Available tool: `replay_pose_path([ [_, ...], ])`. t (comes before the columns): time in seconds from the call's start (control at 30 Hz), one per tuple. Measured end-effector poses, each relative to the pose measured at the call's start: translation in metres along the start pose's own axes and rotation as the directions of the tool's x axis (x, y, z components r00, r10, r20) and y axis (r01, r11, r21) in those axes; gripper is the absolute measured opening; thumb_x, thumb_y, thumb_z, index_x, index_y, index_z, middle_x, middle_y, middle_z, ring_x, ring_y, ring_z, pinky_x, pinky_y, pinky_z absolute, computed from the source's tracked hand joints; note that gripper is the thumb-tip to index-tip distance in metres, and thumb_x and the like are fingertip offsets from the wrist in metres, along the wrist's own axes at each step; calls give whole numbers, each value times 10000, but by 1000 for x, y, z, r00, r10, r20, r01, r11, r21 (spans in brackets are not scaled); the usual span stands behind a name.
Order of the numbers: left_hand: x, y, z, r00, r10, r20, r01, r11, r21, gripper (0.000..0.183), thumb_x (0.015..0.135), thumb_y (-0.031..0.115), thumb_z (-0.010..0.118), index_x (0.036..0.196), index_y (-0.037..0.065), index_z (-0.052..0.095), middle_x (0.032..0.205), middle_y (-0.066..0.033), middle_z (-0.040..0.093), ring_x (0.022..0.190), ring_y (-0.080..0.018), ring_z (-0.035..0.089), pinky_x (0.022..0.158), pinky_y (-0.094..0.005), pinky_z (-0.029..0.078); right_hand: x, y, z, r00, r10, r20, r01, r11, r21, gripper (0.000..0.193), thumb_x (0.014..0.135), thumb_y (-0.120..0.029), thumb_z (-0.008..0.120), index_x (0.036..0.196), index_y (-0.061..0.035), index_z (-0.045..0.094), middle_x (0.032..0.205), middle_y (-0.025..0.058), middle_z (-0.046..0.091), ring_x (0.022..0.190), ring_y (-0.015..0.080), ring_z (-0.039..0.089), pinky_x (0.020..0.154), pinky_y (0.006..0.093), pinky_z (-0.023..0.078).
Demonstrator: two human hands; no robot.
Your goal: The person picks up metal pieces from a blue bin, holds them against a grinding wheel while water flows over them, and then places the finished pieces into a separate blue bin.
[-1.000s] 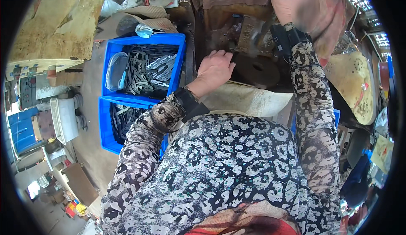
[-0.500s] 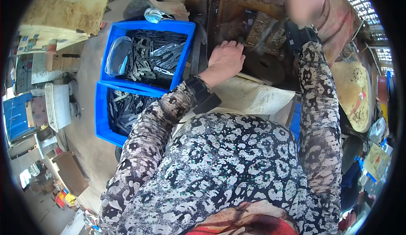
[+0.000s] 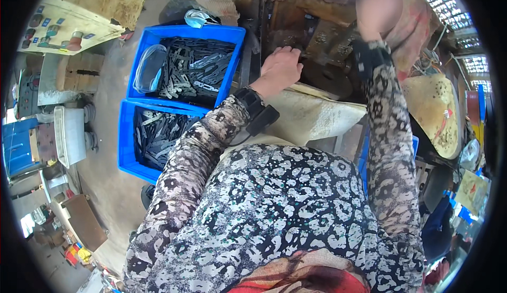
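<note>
My left hand (image 3: 281,70) reaches into the near left side of a brown, wet machine enclosure (image 3: 288,21). Its fingers are curled and close together, and the tips are out of sight, so anything they hold is hidden. Just right of it lies a round grinding-wheel-like disc (image 3: 334,82) with a hole in its middle. Raised at the back right of the enclosure, my right hand (image 3: 378,9) is smeared, and its fingers cannot be made out. Behind the disc stands a speckled brown block (image 3: 330,42).
To the left stand two blue bins (image 3: 122,134) with many dark flat metal pieces (image 3: 182,74). A clear plastic tub (image 3: 149,70) sits in the far bin, a face mask (image 3: 195,18) at its rim. Pale cloth (image 3: 317,116) hangs before me; a control box (image 3: 79,29) stands far left.
My right forearm has shifted slightly left and the right hand has blurred. Water spray seen earlier near the block is no longer visible. The left hand stays nearly in place; the view has shifted slightly.
</note>
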State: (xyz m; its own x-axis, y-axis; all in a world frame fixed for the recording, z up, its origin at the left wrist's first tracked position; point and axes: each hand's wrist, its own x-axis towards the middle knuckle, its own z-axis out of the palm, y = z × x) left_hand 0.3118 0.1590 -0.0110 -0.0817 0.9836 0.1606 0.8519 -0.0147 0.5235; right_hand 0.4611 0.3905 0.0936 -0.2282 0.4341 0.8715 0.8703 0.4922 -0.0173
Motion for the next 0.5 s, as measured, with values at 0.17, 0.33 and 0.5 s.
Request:
replay_pose_path([
  [0.17,1,-10,-7,999,-29,-22,27,995,-98,415,842,184,627,1207,0,560,1170,-184,595,1105,-378,560,945,-447,472,-53,-38,-87,999,52,14,-54,919,392,384,905,-11,440,1244,-86,603,1295,94,596,1341,359,421,1139,540,217],
  [0.33,26,-18,-18,987,87,-136,-96,994,-61,563,849,127,623,1367,8,438,1313,-207,513,1122,-389,544,958,-454,466,-116,-66,-171,986,-36,162,-28,926,375,387,859,29,473,1201,-57,633,1258,114,617,1307,351,482,1148,508,213],
  [0.5,47,-29,-21,962,266,67,-273,948,165,467,850,145,625,1289,29,514,1120,-171,643,987,-385,615,815,-465,522,-162,-81,-211,932,-184,312,61,929,365,428,786,32,501,1176,-61,652,1253,128,614,1299,339,495,1140,517,223],
])
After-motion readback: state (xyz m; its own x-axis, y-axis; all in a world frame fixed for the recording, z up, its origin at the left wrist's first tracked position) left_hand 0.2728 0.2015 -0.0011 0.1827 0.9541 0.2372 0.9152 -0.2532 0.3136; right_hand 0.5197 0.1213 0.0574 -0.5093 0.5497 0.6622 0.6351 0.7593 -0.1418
